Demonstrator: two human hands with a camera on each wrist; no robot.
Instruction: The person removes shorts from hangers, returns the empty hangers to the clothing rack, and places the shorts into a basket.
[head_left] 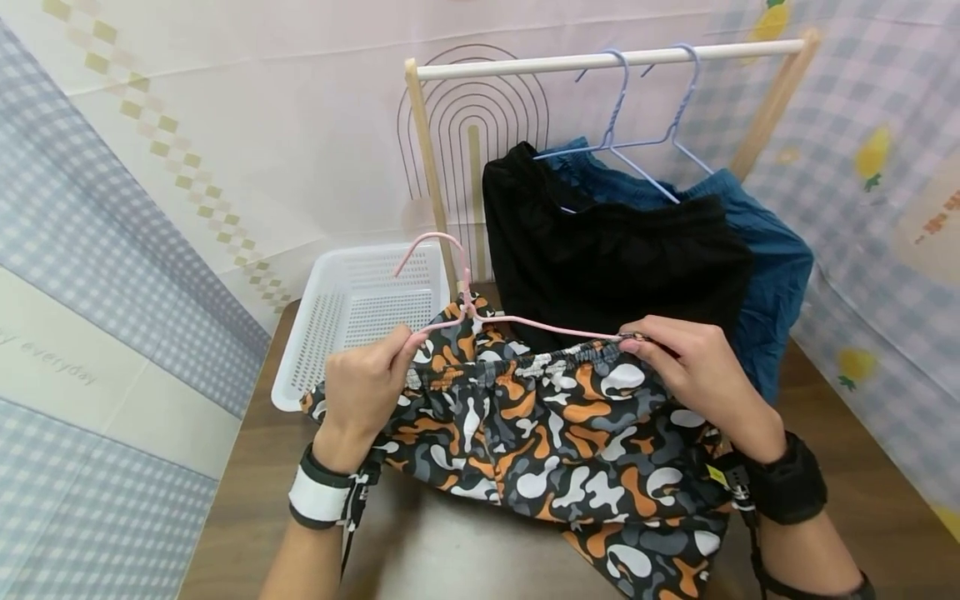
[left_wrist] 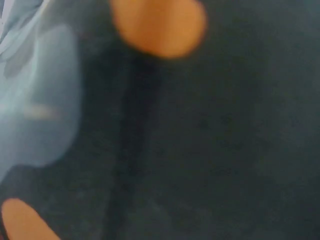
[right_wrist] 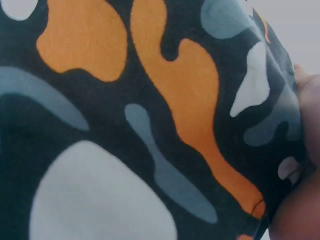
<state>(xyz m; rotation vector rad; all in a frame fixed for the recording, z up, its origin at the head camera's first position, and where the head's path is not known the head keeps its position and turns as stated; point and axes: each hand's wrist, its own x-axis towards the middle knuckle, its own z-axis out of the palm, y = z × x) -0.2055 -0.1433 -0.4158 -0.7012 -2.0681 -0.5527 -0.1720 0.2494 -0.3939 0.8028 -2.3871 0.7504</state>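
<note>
A pair of patterned shorts [head_left: 540,462], black with orange, white and grey blotches, is held up by the elastic waistband. A pink hanger [head_left: 542,326] lies along the waistband with its hook pointing up and left. My left hand [head_left: 362,387] grips the hanger's left arm together with the waistband. At the other end my right hand [head_left: 697,362] pinches the waistband around the hanger's right tip, which the fingers hide. The shorts' cloth [left_wrist: 215,130] fills the left wrist view, blurred. In the right wrist view, the same cloth [right_wrist: 195,95] covers most of the picture.
Behind stands a rack with a white bar [head_left: 517,65] and wooden posts. Black shorts [head_left: 615,258] and blue shorts [head_left: 776,267] hang there on blue hangers [head_left: 617,100]. A white perforated basket [head_left: 294,354] stands left of the rack on the wooden table [head_left: 240,517].
</note>
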